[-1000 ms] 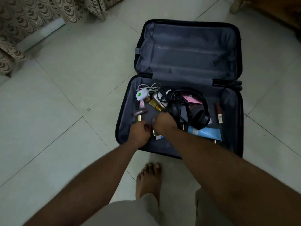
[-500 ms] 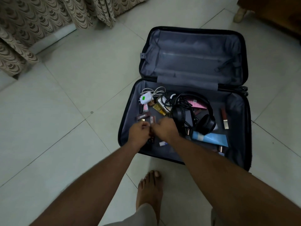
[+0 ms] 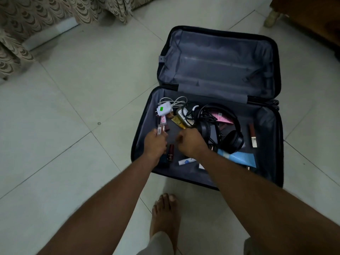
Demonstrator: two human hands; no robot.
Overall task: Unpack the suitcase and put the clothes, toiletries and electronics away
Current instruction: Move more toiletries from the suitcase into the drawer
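A black suitcase (image 3: 265,126) lies open on the tiled floor. Its near half holds black headphones (image 3: 230,138), a white charger (image 3: 164,109) with cable, a blue tube (image 3: 242,159), a small white tube (image 3: 186,161), a gold tube (image 3: 178,122), a dark red lipstick (image 3: 171,152) and a lip gloss (image 3: 253,135). My left hand (image 3: 154,144) holds several small cosmetic tubes (image 3: 159,130) at the left side. My right hand (image 3: 191,142) hovers beside it, fingers curled; what it holds is hidden.
A patterned curtain (image 3: 55,17) hangs at the top left. Wooden furniture with a pale leg (image 3: 271,18) stands at the top right. My bare foot (image 3: 165,214) rests on the tiles just in front of the suitcase. The lid half (image 3: 220,61) lies empty.
My hands, which were touching, have drawn apart. The left hand moved left with the small tubes, uncovering the dark red lipstick and white tube.
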